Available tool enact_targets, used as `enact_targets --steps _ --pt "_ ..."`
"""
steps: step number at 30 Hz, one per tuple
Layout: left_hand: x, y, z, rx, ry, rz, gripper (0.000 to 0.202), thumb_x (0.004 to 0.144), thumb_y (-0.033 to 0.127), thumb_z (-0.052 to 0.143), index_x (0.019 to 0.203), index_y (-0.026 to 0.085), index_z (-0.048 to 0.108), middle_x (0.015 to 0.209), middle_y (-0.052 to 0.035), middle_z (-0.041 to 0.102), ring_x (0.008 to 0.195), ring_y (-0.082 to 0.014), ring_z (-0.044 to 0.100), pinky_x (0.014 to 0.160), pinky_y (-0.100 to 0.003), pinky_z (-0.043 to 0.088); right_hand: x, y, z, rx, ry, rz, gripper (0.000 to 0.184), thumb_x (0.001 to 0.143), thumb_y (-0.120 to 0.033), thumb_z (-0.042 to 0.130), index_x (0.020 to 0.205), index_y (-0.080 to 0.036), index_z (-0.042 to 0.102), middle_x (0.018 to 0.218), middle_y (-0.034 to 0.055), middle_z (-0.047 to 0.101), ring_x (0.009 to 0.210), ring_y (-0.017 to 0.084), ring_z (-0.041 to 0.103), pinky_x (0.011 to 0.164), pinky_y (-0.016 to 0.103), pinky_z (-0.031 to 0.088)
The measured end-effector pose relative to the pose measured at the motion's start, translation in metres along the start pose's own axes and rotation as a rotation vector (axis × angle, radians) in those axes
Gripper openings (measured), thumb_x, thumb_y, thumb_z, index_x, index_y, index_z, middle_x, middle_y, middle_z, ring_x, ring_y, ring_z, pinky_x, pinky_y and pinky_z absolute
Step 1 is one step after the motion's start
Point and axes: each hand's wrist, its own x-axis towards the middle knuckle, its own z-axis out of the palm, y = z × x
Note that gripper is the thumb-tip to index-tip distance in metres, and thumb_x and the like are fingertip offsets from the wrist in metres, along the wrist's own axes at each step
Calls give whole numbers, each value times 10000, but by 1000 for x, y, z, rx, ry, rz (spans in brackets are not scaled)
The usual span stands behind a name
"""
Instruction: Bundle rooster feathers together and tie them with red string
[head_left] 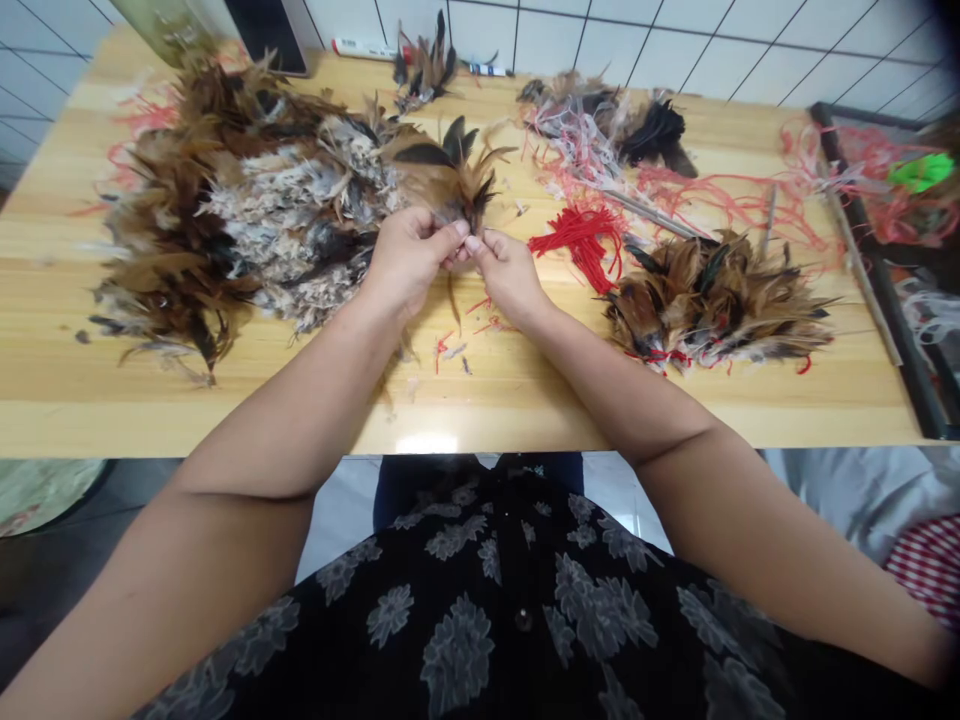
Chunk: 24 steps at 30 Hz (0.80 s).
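My left hand and my right hand meet over the middle of the wooden table. Both are closed in a pinch on a small bunch of brown and black feathers that fans up and away from the fingertips. The bunch sits at the right edge of a big loose heap of brown, white and grey feathers. A bundle of red strings lies just right of my right hand.
A tied cluster of brown feathers lies at the right. Dark feathers with tangled pink and white string lie at the back. A dark-framed tray with string and a green piece stands at the far right. Red scraps litter the near table.
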Motion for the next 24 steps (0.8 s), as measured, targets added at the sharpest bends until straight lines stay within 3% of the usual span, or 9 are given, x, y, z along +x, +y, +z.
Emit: enact_targets --steps 5,11,15,20,24 --pt "-4 10 9 -22 -33 -31 423 1055 178 1004 755 220 710 732 -4 721 680 -166 649 650 -309 528 -5 -7 1 -22 99 8 407 1182 -378 739 830 -229 601 861 -14 600 944 160 599 963 273 549" --pt "-9 15 13 -80 -55 -20 371 976 233 1067 946 229 697 894 -6 780 889 -199 728 797 -341 582 4 5 -3 -19 170 15 468 1179 -597 727 927 -226 594 906 -24 563 897 130 577 862 242 536" --pt "-6 9 14 -103 5 -1 390 910 149 1068 955 243 693 869 0 761 854 -215 749 743 -352 582 8 9 -8 -36 170 7 534 1167 -707 680 962 -222 597 943 -21 555 902 117 587 835 222 527" --pt "-1 2 19 -144 41 15 420 846 88 1064 905 241 677 841 -2 751 836 -226 765 707 -340 556 -1 -4 -5 -5 161 50 519 1193 -643 687 888 -241 567 846 -25 554 823 129 533 765 231 496" --pt "-2 2 24 -135 32 7 408 880 158 1069 933 237 672 813 17 735 837 -205 719 769 -360 552 -9 -19 -1 7 162 90 543 1172 -652 732 851 -248 562 756 -43 496 773 135 466 714 234 456"
